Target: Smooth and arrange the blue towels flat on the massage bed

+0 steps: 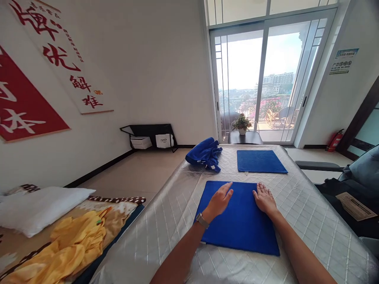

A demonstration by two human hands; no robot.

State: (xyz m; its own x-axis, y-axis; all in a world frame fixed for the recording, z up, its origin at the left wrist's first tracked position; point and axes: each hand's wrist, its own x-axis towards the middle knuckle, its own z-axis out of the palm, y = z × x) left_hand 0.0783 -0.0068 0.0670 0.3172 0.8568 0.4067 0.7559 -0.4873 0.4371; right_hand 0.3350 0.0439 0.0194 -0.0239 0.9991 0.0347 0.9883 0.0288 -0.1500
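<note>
A blue towel [237, 225] lies spread flat before me on a table with a silver quilted cover [166, 221]. Over the towel's upper left part is my left hand [219, 201], fingers stretched and thumb apart, a watch on its wrist. It holds nothing; whether it touches the cloth I cannot tell. My right hand [265, 198] rests flat at the towel's upper right corner with its fingers extended. Beyond it a second blue towel [260, 161] lies flat. To that towel's left sits a crumpled heap of blue towels [205, 154] with small white tags.
A bed on the left holds a white pillow [44, 205] and a yellow garment [77, 240]. Behind the table stand a chair with a potted plant [242, 125] and a glass sliding door. On the right are a dark armchair [363, 169] and a cardboard piece [355, 206].
</note>
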